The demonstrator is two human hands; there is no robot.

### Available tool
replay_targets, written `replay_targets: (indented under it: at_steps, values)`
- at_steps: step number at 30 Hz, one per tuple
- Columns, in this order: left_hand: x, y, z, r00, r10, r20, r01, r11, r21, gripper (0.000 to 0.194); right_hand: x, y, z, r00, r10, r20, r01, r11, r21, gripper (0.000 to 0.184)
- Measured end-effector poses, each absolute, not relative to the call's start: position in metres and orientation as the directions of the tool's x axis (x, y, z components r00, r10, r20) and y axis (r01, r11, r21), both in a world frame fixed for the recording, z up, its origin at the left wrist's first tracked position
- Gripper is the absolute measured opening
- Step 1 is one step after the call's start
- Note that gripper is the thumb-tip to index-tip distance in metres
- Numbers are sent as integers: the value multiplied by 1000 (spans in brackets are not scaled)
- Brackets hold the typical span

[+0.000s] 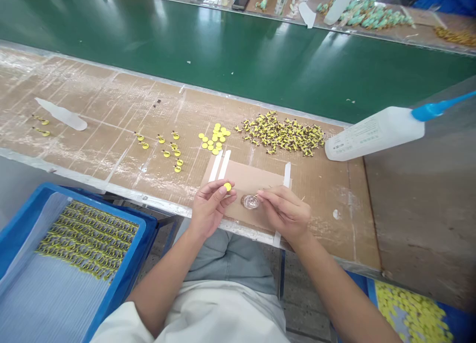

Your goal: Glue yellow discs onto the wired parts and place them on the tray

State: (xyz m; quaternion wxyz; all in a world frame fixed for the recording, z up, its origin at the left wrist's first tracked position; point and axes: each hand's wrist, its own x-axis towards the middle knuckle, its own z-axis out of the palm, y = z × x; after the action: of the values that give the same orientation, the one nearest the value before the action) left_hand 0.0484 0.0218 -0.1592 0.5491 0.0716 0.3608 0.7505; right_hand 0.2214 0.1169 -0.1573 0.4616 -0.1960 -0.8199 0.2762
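A yellow disc (227,186) is pinched by the left hand (211,209), a thin stick (259,196) by the right hand (284,213); finished rows (87,239) are crated, a loose pile (280,133) remains.

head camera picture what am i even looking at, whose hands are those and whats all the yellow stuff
This is a single picture from a camera worn on a person's head, looking forward and down, so the arms reach up from the bottom edge. No machine is involved: these are the person's own bare hands. The left hand pinches a yellow disc. The right hand pinches a thin stick just above a small clear cup, which sits on a cardboard sheet on the brown workbench. On the bench lie a heap of small yellow-and-dark parts, loose yellow discs and a few separate yellow pieces. A white squeeze bottle with a blue nozzle lies at the right. A blue tray holds rows of yellow parts at lower left.
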Motion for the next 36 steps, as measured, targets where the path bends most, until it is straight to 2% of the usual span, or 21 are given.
replay_targets:
  at_steps: [3, 5, 9, 12, 14, 17, 20, 26, 36]
  values:
    - [48, 21, -159, -388, 874, -293, -768, -130, 628, 20, 224, 117, -161, -470, 618, 630, 67, 737, -673, 40]
    - [47, 19, -159, -384, 873, -300, -765, -119, 633, 22, 227, 115, -163, -419, 700, 578, 98, 668, -737, 36]
    - [49, 14, -156, -384, 860, -336, -775, -102, 623, 24, 229, 106, -161, -257, 899, 355, 139, 398, -907, 20]
    - [56, 8, -150, -371, 856, -361, -801, -98, 590, 24, 223, 94, -146, -180, 964, 198, 54, 211, -976, 16]
    - [62, 4, -143, -347, 864, -365, -818, -89, 568, 23, 215, 84, -132, -151, 973, 175, -32, 172, -985, 15]
    - [73, -1, -133, -307, 877, -371, -831, -57, 553, 21, 204, 70, -111, -142, 964, 226, -96, 214, -972, 13]
    - [80, -4, -125, -285, 885, -369, -834, -39, 551, 20, 199, 62, -101, -160, 945, 285, -63, 278, -958, 14]
    - [83, -4, -117, -293, 897, -332, -814, -51, 579, 19, 199, 60, -106, -231, 881, 413, -27, 419, -908, 26]
    - [81, -7, -117, -317, 887, -336, -784, -46, 619, 19, 199, 59, -110, -277, 809, 518, 21, 544, -839, 39]
